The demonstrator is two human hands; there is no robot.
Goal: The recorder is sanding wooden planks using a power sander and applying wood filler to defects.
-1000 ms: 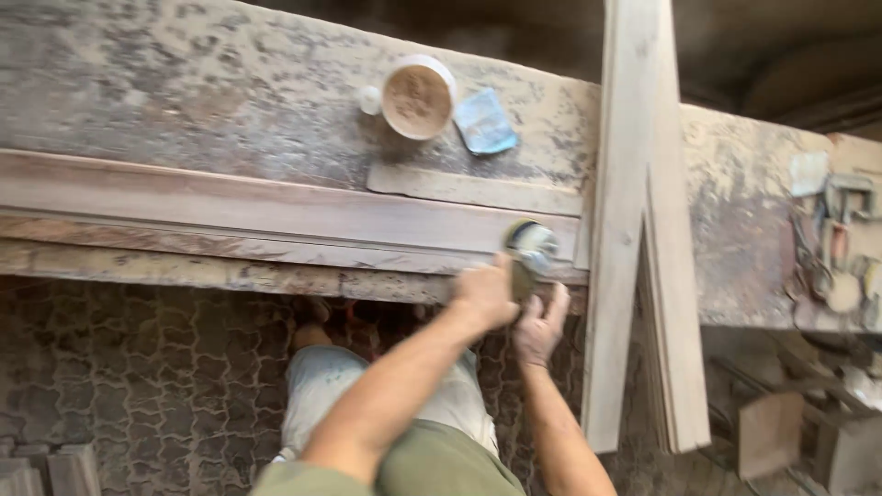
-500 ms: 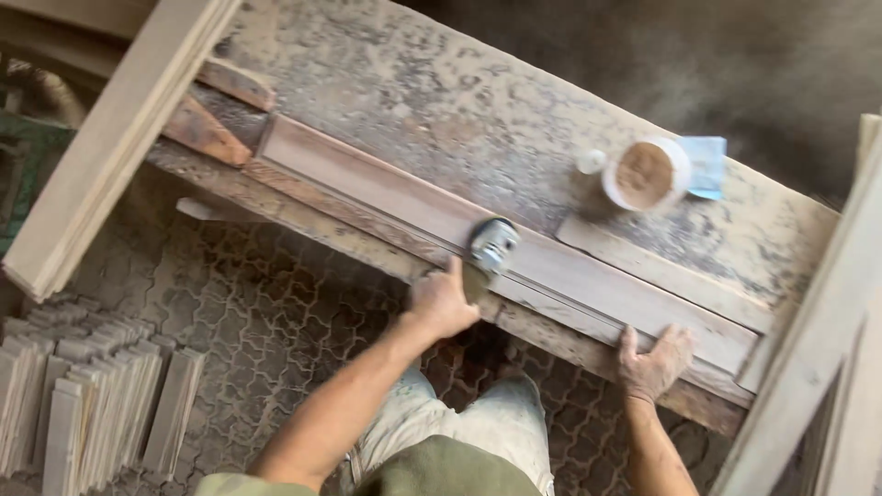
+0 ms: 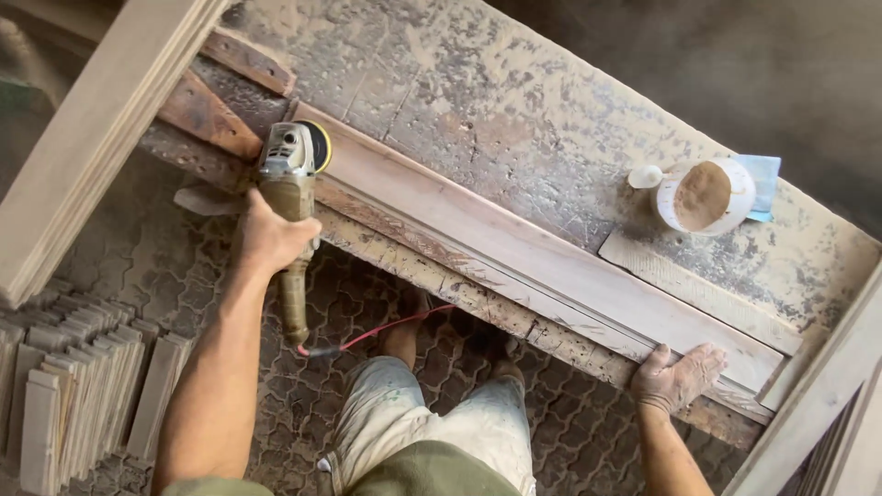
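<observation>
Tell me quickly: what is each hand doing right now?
Left hand: closed around the angle grinder.
Right hand: open, fingers spread, pressing flat on the long board.

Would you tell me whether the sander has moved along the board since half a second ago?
Yes. The sander has slid left along the board, from near its middle to its far end, away from the cup.

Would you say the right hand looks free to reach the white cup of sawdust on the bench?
Probably yes: the right hand rests open on the plank's near end, and only bare bench and a flat strip lie before the cup.
</observation>
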